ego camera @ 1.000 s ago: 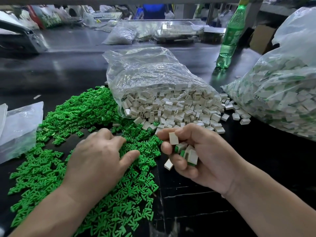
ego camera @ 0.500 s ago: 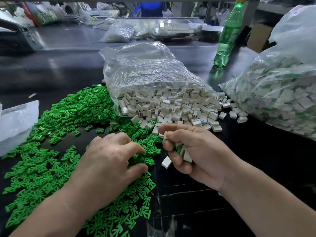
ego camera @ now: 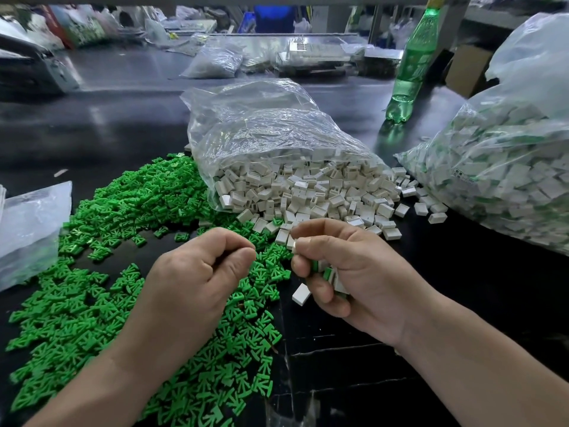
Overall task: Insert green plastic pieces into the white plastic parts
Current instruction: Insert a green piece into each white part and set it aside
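Insertion step: my right grip [ego camera: 348, 272] pinches a white part [ego camera: 295, 242], my left grip [ego camera: 197, 278] curls above the green pieces [ego camera: 107, 303] on the surface [ego camera: 354, 383], contents unseen; next, I judge, align and press.

Glossy black worktable [ego camera: 117, 127] with bright light reflections.

Soft, even light falls from above. Far beyond the left hand [ego camera: 197, 282] the dark table [ego camera: 101, 118] shines with white glare. The clear bag [ego camera: 271, 131] just past the right hand [ego camera: 354, 272] sparkles. Both hands look sharp. Far things look blurry, and the edges bend.
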Motion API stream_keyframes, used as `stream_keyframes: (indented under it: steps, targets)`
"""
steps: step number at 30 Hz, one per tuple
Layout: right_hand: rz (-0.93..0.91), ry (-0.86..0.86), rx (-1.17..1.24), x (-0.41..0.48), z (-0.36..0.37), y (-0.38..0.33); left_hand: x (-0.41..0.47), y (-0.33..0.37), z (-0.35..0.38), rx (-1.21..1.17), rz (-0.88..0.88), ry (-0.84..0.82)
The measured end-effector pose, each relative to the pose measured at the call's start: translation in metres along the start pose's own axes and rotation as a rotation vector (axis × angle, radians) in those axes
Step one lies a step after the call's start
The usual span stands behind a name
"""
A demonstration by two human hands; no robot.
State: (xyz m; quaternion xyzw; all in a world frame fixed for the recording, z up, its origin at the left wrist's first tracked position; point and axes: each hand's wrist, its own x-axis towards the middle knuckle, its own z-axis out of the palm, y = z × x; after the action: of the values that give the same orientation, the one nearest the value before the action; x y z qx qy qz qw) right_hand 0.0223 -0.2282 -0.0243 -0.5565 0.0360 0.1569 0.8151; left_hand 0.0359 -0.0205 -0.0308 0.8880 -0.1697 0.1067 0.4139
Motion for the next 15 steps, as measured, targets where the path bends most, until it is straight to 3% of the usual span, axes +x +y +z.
stream_keyframes:
  steps: [9, 15]
  targets:
    - [-0.061, -0.053, -0.168, -0.002, 0.003, 0.005, -0.001, 0.005, 0.012, -0.672, -0.284, -0.152]
    - [-0.086, -0.107, -0.196, -0.003, 0.005, 0.003, 0.001, 0.003, 0.009, -0.786, -0.324, -0.140]
